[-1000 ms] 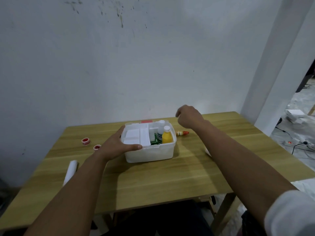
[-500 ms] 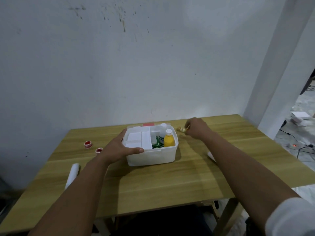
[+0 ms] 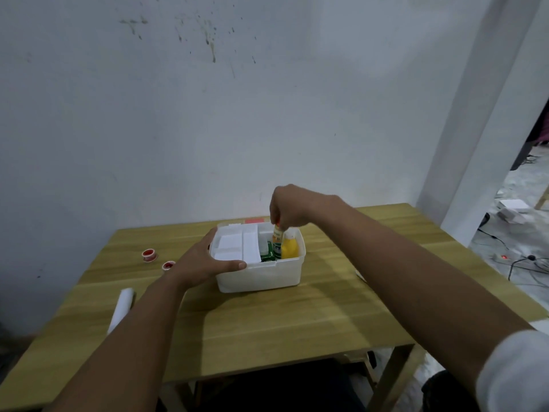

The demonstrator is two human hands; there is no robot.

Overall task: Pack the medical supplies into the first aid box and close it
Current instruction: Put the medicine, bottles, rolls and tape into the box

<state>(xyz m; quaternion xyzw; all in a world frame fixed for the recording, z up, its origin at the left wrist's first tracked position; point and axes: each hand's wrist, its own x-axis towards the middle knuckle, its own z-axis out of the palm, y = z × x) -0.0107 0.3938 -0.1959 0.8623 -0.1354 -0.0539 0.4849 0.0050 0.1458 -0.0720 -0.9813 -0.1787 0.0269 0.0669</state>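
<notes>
A white first aid box (image 3: 258, 276) stands open on the wooden table (image 3: 267, 328). Inside lie white packets (image 3: 230, 243), a green carton (image 3: 268, 254) and a yellow bottle (image 3: 290, 248). My left hand (image 3: 205, 260) grips the box's left front rim. Above the right half of the box, my right hand (image 3: 289, 208) pinches a small red-capped vial (image 3: 278, 232), which hangs upright and dips into the box. Two red-and-white tape rolls (image 3: 149, 254) (image 3: 168, 266) and a white roll (image 3: 121, 307) lie on the table to the left.
A red flat thing (image 3: 254, 220) shows behind the box, against the wall. A bit of something white (image 3: 360, 275) pokes out beside my right forearm. A white pillar (image 3: 475, 114) stands at the right, with cables and a power strip (image 3: 517, 260) on the floor.
My right hand picked the small vial off the table right of the box, lifted it and brought it over the box. My left hand stayed on the box.
</notes>
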